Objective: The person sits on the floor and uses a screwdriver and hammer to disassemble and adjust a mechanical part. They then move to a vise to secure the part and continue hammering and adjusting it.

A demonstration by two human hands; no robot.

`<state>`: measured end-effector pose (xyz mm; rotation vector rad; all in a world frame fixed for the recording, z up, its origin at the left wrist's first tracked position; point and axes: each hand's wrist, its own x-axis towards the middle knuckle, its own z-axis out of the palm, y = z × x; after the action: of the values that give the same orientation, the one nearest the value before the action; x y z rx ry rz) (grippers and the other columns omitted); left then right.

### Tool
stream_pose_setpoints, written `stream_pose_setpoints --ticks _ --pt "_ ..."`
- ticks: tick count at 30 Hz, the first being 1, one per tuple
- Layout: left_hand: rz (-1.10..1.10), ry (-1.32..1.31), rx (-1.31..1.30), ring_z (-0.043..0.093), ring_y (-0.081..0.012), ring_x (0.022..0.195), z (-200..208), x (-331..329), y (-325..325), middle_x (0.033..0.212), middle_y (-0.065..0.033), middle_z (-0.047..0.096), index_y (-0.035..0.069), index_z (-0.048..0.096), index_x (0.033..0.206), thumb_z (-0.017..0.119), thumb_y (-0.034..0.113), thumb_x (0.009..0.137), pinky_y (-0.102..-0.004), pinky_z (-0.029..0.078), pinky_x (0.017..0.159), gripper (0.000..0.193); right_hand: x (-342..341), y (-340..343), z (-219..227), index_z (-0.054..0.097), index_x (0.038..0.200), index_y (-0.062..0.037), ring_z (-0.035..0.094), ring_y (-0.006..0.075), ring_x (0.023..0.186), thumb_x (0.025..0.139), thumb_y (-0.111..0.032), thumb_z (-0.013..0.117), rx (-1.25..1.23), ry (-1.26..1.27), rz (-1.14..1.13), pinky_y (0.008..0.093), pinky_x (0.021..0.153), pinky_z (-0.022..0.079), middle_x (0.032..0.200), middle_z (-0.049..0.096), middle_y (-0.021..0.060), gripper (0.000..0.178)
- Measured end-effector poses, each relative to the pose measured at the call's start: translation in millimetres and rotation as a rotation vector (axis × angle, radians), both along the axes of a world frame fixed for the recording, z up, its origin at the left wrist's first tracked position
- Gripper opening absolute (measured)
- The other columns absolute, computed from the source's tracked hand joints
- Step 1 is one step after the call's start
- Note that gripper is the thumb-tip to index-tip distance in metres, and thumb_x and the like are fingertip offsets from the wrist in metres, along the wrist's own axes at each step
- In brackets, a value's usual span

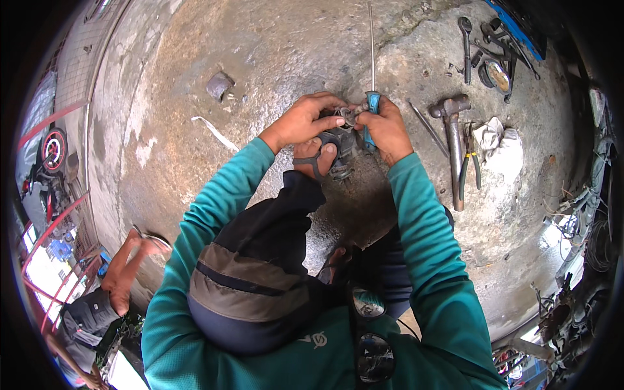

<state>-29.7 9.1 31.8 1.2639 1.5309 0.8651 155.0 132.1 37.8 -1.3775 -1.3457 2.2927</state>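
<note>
I squat on a stained concrete floor (273, 58), my teal sleeves reaching forward. My left hand (300, 121) grips a small dark metal engine part (342, 151) that rests by my sandalled foot (316, 158). My right hand (386, 127) holds a screwdriver with a blue handle (372, 103); its long thin shaft points away from me up the floor. Both hands meet over the top of the part, and their fingers hide where the tool touches it.
A hammer (452, 130), pliers with green grips (469, 162), a thin rod (428, 127) and a white rag (502, 148) lie to the right. Wrenches (466, 45) and other tools lie at top right. Another person (123, 273) squats at lower left. Wires are tangled at the right edge.
</note>
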Motion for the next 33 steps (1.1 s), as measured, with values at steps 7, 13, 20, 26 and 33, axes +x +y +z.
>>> stream_pose_setpoints --ticks 7,13,20,26,33 --pt "0.144 0.109 -0.174 0.072 -0.0338 0.103 1 6 8 0.107 -0.0173 0.074 0.001 0.075 0.114 0.068 0.030 0.102 -0.0425 0.056 0.092 0.032 4 3 6 0.064 0.109 0.0030 0.066 0.0166 0.075 0.083 0.002 0.068 -0.106 -0.035 -0.047 0.0318 0.066 0.054 0.089 0.069 0.0094 0.026" --pt "0.050 0.023 -0.014 0.072 -0.0247 0.107 -4 -1 -2 0.113 -0.0128 0.074 -0.001 0.073 0.120 0.080 0.025 0.093 -0.0393 0.056 0.093 0.037 12 -5 -9 0.063 0.107 0.0036 0.067 0.0176 0.075 0.084 0.002 0.068 -0.006 0.018 -0.045 0.0317 0.065 0.054 0.090 0.068 0.0100 0.024" --pt "0.067 0.350 0.022 0.070 -0.0394 0.108 15 24 1 0.116 -0.0180 0.070 -0.001 0.069 0.117 0.089 0.025 0.081 -0.0438 0.057 0.093 0.049 11 -6 -12 0.061 0.109 0.0025 0.065 0.0173 0.076 0.082 0.004 0.068 -0.140 0.086 -0.080 0.0315 0.067 0.054 0.089 0.066 0.0082 0.027" --pt "0.049 0.412 0.053 0.069 -0.0409 0.106 8 26 0 0.118 -0.0182 0.069 0.001 0.067 0.120 0.084 0.038 0.085 -0.0457 0.057 0.092 0.054 6 -1 -12 0.061 0.111 0.0009 0.066 0.0177 0.085 0.082 0.006 0.067 -0.181 0.117 -0.079 0.0317 0.071 0.055 0.096 0.065 0.0077 0.030" --pt "-0.015 0.423 0.114 0.069 -0.0400 0.110 5 19 9 0.121 -0.0178 0.069 0.001 0.066 0.121 0.084 0.036 0.087 -0.0451 0.057 0.094 0.052 18 6 -14 0.059 0.110 -0.0006 0.069 0.0200 0.090 0.083 0.008 0.067 -0.229 0.254 -0.128 0.0330 0.076 0.058 0.105 0.068 0.0106 0.030"
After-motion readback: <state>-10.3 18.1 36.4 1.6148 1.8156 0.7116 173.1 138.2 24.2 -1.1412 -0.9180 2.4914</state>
